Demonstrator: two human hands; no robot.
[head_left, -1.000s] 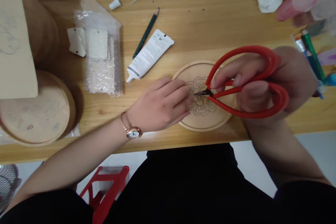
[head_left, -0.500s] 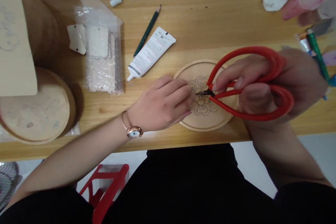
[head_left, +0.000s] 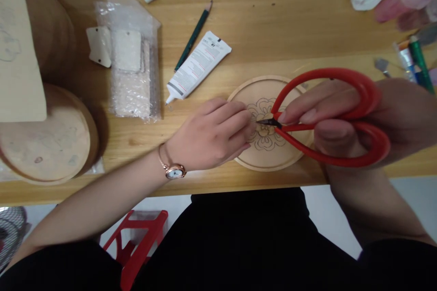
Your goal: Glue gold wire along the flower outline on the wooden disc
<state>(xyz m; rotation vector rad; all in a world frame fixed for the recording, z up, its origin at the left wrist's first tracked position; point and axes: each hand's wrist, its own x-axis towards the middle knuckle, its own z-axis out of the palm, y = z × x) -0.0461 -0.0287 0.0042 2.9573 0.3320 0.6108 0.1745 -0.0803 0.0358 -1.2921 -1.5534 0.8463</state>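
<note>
A round wooden disc (head_left: 273, 158) with a raised rim lies on the table, a flower drawn in dark line (head_left: 264, 138) on its face. My right hand (head_left: 327, 102) is shut on red-handled scissors (head_left: 300, 128), their dark blade tips resting at the flower's centre. My left hand (head_left: 211, 135), with a rose-gold wristwatch (head_left: 175, 172) on its wrist, rests on the disc's left side. Its curled fingertips lie close to the blades. Whether those fingers pinch something small is hidden.
On the wooden table (head_left: 259, 22) lie a white glue tube (head_left: 198, 67), a green pencil (head_left: 194, 35) and a bubble-wrap bag (head_left: 131, 95) holding pale tags. A round wooden block (head_left: 44, 138) stands left, paint tubes (head_left: 418, 66) right. A red stool (head_left: 138, 241) stands below the table.
The scissor handles and my right hand have shifted to the right, further than the disc has. The blade tips stay at the flower's centre, and the view has drifted slightly.
</note>
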